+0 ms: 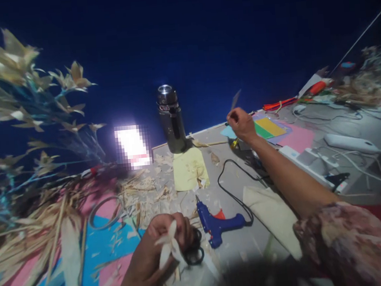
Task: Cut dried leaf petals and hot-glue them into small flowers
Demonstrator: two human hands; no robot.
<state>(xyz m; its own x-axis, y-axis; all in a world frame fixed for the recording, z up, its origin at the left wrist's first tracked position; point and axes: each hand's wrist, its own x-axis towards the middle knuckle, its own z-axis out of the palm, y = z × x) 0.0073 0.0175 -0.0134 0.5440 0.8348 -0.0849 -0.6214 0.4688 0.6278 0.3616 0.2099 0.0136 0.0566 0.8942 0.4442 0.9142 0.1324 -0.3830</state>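
Left hand (161, 230): fingers closed in a pinch around a pale petalled flower (173, 244), its petals spread out in front of the fingers.
Right hand (242, 124): raised well beyond and to the right of the left grip, fingers drawn into a narrow pinch on a thin grey strip (236, 99) that slants upward.
Scissors (195, 257): black handle loops just right of the left grip; whether the fingers touch them, I cannot tell.
Glue gun (216, 225): blue with a red trigger, lying right of the left grip, its black cord (219, 181) looping toward the right forearm.
Yellow paper (184, 177): beyond the left grip, creased, with the dark vacuum flask (173, 129) upright at its far edge.
Husk scraps (140, 183): strewn beyond and left of the left grip.
Tape ring (101, 226): left of the left grip, near a blue sheet (114, 245).
Coloured sheets (271, 126): just right of the right grip.
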